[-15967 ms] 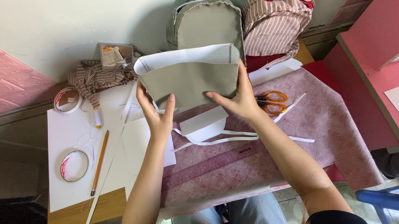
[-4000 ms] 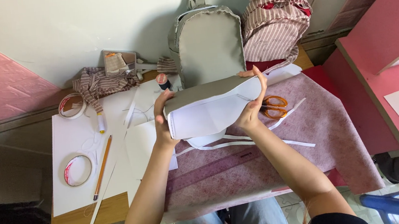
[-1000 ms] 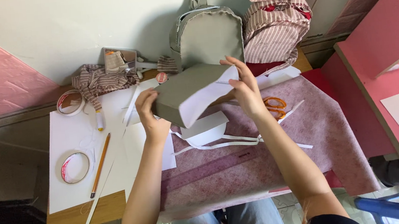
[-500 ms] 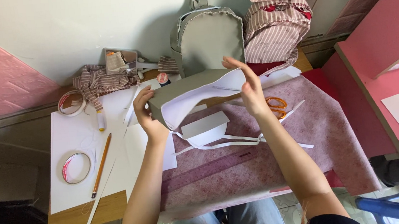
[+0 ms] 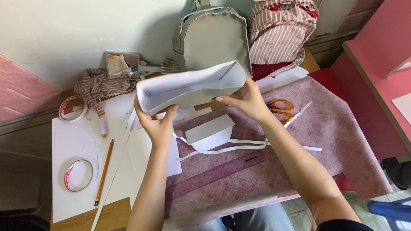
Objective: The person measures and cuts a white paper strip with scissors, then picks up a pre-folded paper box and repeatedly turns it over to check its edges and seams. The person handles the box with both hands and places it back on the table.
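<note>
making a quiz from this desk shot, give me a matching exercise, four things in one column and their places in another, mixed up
Things:
1. folded white paper piece
2. orange-handled scissors
3. pencil
4. ruler

Places:
A. on the white sheet, right of a tape roll
B. held up between the left hand and right hand
C. on the mauve felt, near the table's front edge
D. on the felt, just right of the right hand

Pairs: 1-B, 2-D, 3-A, 4-C
</note>
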